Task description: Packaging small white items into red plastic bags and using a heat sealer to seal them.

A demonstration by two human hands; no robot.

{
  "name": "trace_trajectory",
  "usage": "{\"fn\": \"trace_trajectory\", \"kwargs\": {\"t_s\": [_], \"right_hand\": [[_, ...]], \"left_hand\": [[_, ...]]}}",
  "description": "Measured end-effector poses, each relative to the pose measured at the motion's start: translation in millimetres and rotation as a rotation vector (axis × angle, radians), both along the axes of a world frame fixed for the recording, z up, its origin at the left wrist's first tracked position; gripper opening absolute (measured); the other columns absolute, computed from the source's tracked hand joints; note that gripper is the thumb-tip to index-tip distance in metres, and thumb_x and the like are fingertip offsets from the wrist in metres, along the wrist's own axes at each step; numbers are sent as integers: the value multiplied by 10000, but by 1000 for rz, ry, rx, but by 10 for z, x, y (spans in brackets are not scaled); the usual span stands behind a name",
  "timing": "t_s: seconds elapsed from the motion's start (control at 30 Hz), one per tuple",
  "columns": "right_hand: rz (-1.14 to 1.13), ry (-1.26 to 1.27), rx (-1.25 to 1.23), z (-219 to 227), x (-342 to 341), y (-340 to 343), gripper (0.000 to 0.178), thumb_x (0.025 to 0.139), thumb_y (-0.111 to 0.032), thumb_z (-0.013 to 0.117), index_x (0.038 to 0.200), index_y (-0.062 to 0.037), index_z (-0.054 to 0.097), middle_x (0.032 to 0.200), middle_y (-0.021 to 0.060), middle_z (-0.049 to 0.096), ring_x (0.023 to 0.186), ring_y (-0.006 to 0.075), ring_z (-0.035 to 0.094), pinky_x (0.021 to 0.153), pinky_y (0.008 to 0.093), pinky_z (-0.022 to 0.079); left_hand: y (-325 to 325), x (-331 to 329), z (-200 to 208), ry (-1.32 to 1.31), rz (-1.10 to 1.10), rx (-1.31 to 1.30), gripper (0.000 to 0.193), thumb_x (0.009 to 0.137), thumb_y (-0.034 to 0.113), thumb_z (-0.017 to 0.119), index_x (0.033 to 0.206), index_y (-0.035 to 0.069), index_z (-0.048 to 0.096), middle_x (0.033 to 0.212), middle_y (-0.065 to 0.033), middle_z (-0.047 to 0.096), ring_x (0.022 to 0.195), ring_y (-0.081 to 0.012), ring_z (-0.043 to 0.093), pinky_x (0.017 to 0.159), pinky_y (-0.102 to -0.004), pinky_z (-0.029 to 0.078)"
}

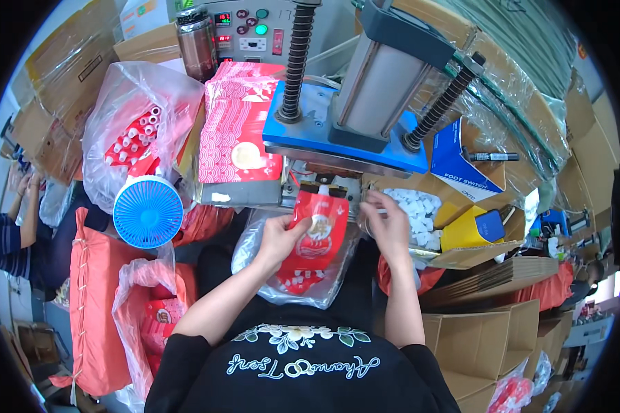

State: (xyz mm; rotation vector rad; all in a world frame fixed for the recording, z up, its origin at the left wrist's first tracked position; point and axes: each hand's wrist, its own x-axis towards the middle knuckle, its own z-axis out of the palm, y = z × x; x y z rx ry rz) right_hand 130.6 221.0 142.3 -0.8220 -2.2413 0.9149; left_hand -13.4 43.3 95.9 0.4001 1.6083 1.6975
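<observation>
A red spout pouch [330, 237] with a white spout is gripped along its left side by my left hand [281, 239]. The spout points up at the small metal fixture [332, 187] beneath the press's blue plate [282, 141]. My right hand [388, 225] hovers just right of the pouch, apart from it. Its fingers are loosely bent and spread, with nothing visible between them. Close to that hand lies a heap of small white plastic pieces [417, 210] in a cardboard box. Below the pouch, a clear plastic bag [306, 297] with more red pouches rests on my lap.
Flat red pouches [238, 131] lie stacked left of the press. A blue fan [148, 212] stands before a bag of spouted pouches [132, 143]. Right are a yellow container [459, 230] and flattened cardboard [496, 279]. Another person's arm [29, 213] shows at far left.
</observation>
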Motion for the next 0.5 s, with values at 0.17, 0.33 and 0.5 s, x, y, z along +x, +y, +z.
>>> {"fn": "trace_trajectory", "kwargs": {"t_s": [0.17,0.33,0.5], "right_hand": [[-86,-245,403,-259,277,348,264,882,-154,646,1135,-81,664,904,168,696,800,317,675,717,398,517],[-26,-215,172,-371,148,153,201,880,-127,653,1073,-72,634,924,160,668,781,310,662,703,385,506],[-38,-34,80,-445,221,181,94,913,-121,610,953,-36,606,880,178,595,795,352,602,685,418,464]], "left_hand": [[274,-103,122,-296,17,28,287,897,185,710,1030,-62,651,928,-159,714,789,-199,717,692,-300,580],[289,-214,116,-356,-8,54,232,908,166,695,988,-51,674,876,-132,719,763,-172,701,668,-288,561],[94,-761,502,617,-3,-360,501,847,301,733,1234,4,616,1042,-148,713,967,-322,678,852,-377,506]]}}
